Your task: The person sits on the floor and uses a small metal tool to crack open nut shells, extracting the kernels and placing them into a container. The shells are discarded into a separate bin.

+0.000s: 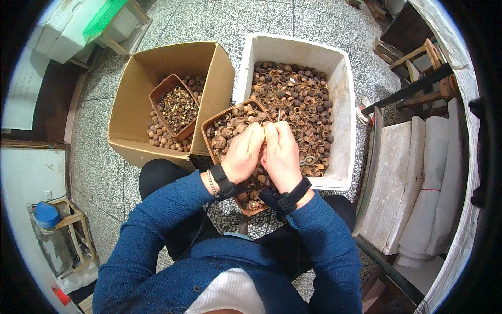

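My left hand (244, 151) and my right hand (281, 153) meet, fingers curled, over a brown plastic basket (208, 135) of walnuts (221, 137), some of them cracked. A thin metal pick (279, 115) juts up from my right hand's fingers. Whatever lies between my left fingers is hidden. Right of the basket, a white foam box (343, 117) holds many broken walnut shells (292, 94). Among the shells near my right wrist lies a curved grey metal tool (310, 160), partly hidden. The basket rests tilted before my lap, close against the foam box.
At left stands an open cardboard box (131, 90) with whole walnuts (159, 135). Inside it, a smaller brown basket (155, 100) holds dark and pale nut pieces (178, 110). A wooden frame (427, 74) and foam sheets (392, 168) line the right side. A stool (74, 231) is at left.
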Motion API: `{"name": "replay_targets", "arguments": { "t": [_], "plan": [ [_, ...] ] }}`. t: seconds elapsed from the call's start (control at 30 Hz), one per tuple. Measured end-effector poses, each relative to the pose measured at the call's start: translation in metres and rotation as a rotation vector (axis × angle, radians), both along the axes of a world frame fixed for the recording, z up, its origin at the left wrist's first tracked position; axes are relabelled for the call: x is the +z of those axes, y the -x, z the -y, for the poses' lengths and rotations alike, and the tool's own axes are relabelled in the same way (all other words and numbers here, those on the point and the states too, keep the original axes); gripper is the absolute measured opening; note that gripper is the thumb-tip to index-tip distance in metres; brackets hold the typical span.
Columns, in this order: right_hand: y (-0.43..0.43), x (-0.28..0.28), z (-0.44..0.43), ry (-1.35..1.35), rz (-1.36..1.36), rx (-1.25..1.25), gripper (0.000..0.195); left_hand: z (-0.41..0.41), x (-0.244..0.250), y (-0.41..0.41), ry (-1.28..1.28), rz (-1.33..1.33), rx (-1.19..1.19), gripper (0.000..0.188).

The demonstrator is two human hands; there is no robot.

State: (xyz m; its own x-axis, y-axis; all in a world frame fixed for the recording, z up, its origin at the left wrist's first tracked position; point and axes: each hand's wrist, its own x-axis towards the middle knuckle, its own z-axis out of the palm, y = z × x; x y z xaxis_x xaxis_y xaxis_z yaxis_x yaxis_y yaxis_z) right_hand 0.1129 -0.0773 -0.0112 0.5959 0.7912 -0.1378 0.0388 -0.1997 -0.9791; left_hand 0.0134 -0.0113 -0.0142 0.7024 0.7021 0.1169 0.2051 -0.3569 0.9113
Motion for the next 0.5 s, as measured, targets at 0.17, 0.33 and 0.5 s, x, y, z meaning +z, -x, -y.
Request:
{"name": "replay_targets", "arguments": {
  "t": [0.17, 0.33, 0.5],
  "plan": [
    [-0.007, 0.012, 0.001, -0.025, -0.365, 0.012, 0.021, -0.013, 0.012, -0.001, 0.319, -0.007, -0.047, 0.033],
    [-0.011, 0.027, -0.001, -0.03, -0.689, -0.078, 0.022, -0.015, 0.023, 0.006, 0.268, 0.007, -0.02, 0.018],
    [-0.017, 0.022, 0.003, -0.083, -0.761, -0.059, 0.022, -0.009, 0.022, 0.006, 0.2, 0.062, -0.11, 0.032]
  ]
}}
